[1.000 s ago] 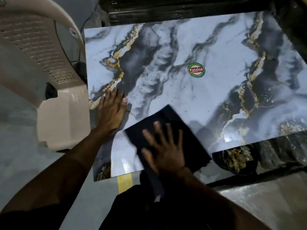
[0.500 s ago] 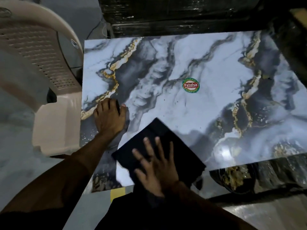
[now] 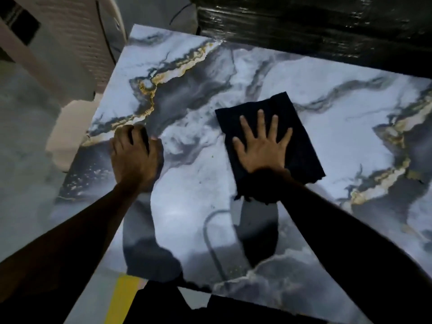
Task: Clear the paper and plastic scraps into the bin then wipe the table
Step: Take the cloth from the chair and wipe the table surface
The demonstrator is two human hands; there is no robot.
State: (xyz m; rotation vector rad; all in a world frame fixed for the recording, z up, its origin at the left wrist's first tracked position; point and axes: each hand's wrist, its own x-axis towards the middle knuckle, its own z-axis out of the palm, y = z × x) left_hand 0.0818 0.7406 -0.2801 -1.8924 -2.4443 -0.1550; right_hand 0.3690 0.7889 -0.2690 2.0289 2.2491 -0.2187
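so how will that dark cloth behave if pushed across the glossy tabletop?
The dark cloth is probably floppy: it lies flat with a ragged near edge. It likely slides easily on the glossy tabletop, and may bunch beyond the right hand spread flat on it.

A dark cloth [image 3: 271, 136] lies flat on the marble-patterned table [image 3: 194, 127].

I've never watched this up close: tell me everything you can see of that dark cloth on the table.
The dark cloth looks like soft black fabric, roughly square with a ragged near edge. It lies flat on the marble-patterned table, turned at an angle. The right hand presses on it, palm down, fingers spread. Nothing else touches it.
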